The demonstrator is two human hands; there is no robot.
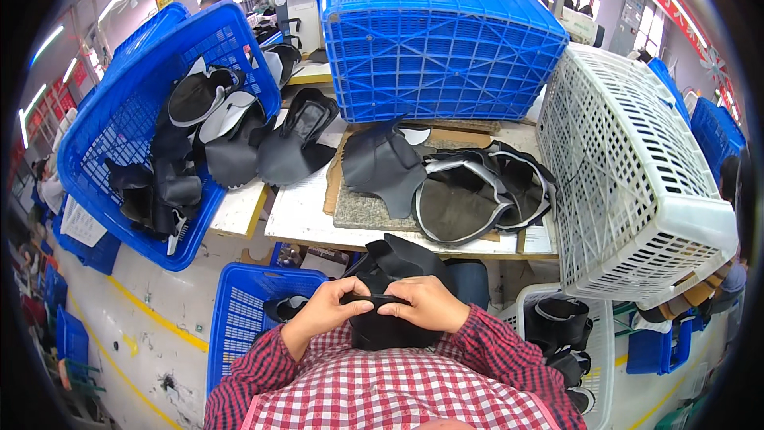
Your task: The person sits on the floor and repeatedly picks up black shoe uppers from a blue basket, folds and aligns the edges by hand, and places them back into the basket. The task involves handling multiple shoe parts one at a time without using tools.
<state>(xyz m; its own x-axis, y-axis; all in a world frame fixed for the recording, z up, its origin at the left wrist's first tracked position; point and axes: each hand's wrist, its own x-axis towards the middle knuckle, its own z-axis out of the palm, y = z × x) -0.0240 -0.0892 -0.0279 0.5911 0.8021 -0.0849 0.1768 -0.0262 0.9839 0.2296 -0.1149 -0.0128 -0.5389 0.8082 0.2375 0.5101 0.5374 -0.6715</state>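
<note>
Close to my chest I hold a black shoe upper with both hands. My left hand is closed on its edge, thumb on top. My right hand pinches the same edge just beside it, the thumbs almost meeting. The lower part of the piece hangs over my lap. On the table in front, more black uppers lie on a stone slab. Two rounded uppers with pale linings stand open at the slab's right side.
A tilted blue basket of black uppers leans at the left. A blue crate stands behind the table; a white crate is on its right. Below are a blue basket and a white basket, both holding uppers.
</note>
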